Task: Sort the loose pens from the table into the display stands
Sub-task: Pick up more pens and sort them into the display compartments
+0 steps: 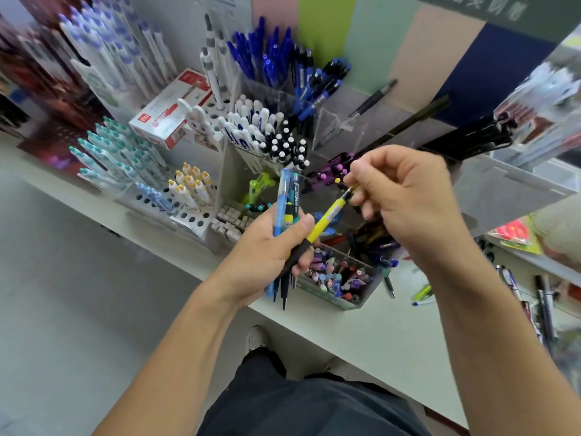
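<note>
Gripping a bunch of pens [285,209] upright, left hand [267,250] has fingers curled round them over the table [361,328] edge. Right hand [405,196] pinches the top end of a yellow pen [327,215] w/ thumb & fingertips; its black grip end sits in the left fist. Display stands [264,143] just behind; clear bin of loose pens [339,278] directly below the hands.

Bright, even indoor light; wide-angle bending and heavy blur at edges, centre sharper.
</note>
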Demonstrator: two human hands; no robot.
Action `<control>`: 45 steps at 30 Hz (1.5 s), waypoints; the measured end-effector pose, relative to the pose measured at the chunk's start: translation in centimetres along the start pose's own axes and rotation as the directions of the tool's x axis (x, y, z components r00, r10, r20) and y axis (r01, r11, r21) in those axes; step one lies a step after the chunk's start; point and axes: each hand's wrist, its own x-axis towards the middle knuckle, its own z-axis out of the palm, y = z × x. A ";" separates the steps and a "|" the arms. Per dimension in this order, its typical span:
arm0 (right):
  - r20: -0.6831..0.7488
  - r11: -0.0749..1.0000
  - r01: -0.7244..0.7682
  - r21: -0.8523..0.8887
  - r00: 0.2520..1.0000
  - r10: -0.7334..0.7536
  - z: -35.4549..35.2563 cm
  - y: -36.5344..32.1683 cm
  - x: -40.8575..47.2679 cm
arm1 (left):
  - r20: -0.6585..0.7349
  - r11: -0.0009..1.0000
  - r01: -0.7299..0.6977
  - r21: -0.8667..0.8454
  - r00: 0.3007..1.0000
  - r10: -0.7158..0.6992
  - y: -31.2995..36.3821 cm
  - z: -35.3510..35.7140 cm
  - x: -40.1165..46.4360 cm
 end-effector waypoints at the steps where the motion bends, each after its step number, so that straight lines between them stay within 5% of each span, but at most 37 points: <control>1: 0.010 1.000 0.031 -0.003 0.999 -0.030 -0.2 -0.1 -0.1 | 0.038 0.999 0.029 -0.021 0.999 -0.028 -0.2 0.1 0.0; 6: -0.092 0.937 0.000 -0.349 0.995 -0.035 0.5 2.0 -0.7 | 0.125 0.994 0.101 -0.044 0.988 -0.095 -0.8 1.8 0.2; 11: -0.264 0.928 -0.012 -0.371 0.960 -0.093 -0.2 3.1 -1.9 | 0.098 0.991 0.094 -0.095 0.992 -0.084 -1.4 2.5 0.8; 13: -0.210 0.917 -0.065 -0.393 0.978 -0.021 -1.1 2.9 -2.0 | 0.097 0.988 0.068 -0.141 0.994 -0.055 -1.2 2.2 1.0; 17: 0.054 0.981 -0.143 -0.128 0.987 0.151 -1.5 1.8 -1.9 | 0.190 0.980 0.060 -0.187 0.982 -0.024 -0.6 2.0 1.2; 22: 0.120 0.961 -0.190 0.201 0.978 0.169 -1.2 0.4 -1.1 | 0.293 0.967 0.114 -0.227 0.955 -0.044 -0.2 2.5 1.3; 25: -0.013 0.920 -0.145 0.365 0.987 0.161 -2.0 -0.3 -0.2 | 0.279 0.972 0.098 -0.213 0.960 -0.035 0.0 2.6 1.5; 27: -0.044 0.950 -0.115 0.290 0.990 0.133 -3.2 -0.3 0.3 | 0.243 0.980 0.072 -0.185 0.970 -0.025 0.1 2.4 1.6; 30: 0.173 0.986 -0.147 0.075 0.976 0.132 -3.4 -0.1 0.1 | 0.248 0.982 0.059 -0.181 0.969 -0.013 0.1 2.0 1.7; 35: 0.399 0.982 -0.189 0.023 0.902 0.164 -1.9 0.1 -0.5 | 0.192 0.983 0.016 -0.183 0.981 0.019 0.0 2.1 1.6; 38: 0.395 0.987 -0.158 -0.028 0.905 0.156 -1.6 0.1 -0.4 | 0.124 0.998 -0.061 0.011 0.991 0.059 0.0 2.0 1.5; 42: 0.353 0.986 -0.157 -0.058 0.920 0.168 -1.7 0.2 0.3 | 0.094 0.996 -0.081 0.038 0.993 0.077 -0.1 1.7 1.5; 45: 0.194 0.996 -0.090 0.006 0.977 0.087 -3.8 -0.7 0.5 | -0.001 0.992 -0.092 0.091 0.996 0.093 -0.4 1.2 1.8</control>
